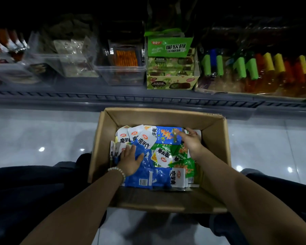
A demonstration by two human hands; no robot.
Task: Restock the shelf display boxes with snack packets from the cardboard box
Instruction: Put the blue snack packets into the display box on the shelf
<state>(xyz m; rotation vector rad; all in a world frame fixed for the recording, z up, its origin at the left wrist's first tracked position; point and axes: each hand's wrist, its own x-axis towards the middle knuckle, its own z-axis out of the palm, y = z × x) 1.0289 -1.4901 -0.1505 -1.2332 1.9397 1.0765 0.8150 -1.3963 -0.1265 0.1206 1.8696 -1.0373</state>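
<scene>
Forearms come in bare from the bottom of the view, a pale bead bracelet (117, 171) on the left wrist. Both reach down into the open cardboard box (217, 133), which stands on a glossy pale floor (42, 131) in front of the shelf edge (148, 99).

Left hand (130, 160): palm down, fingers straight and slightly spread, lying flat on the blue snack packets (148, 179) on the box's left side. Thumb is held out to the right. Just past the fingertips lie white-topped packets (129, 136), overlapping one another.

Right hand (193, 143): near the box's far right corner, fingers pointing left onto a blue packet with orange print (168, 135). Fingertips touch its right end. They are blurred, so whether they pinch it or only rest on it cannot be told. Thumb is raised, apart from the fingers.

Green packets (168, 149) lie between the two hands, below the right fingertips and to the right of the left thumb. The packets are a loose jumble covering the bottom of the box.

Well beyond both sets of fingers, on the shelf:
- A green display box (170, 68), partly filled, straight ahead.
- A clear plastic bin (122, 71) with orange sticks, to the left of the green box.
- Green, yellow and orange wrapped items (254, 68) to the right.
</scene>
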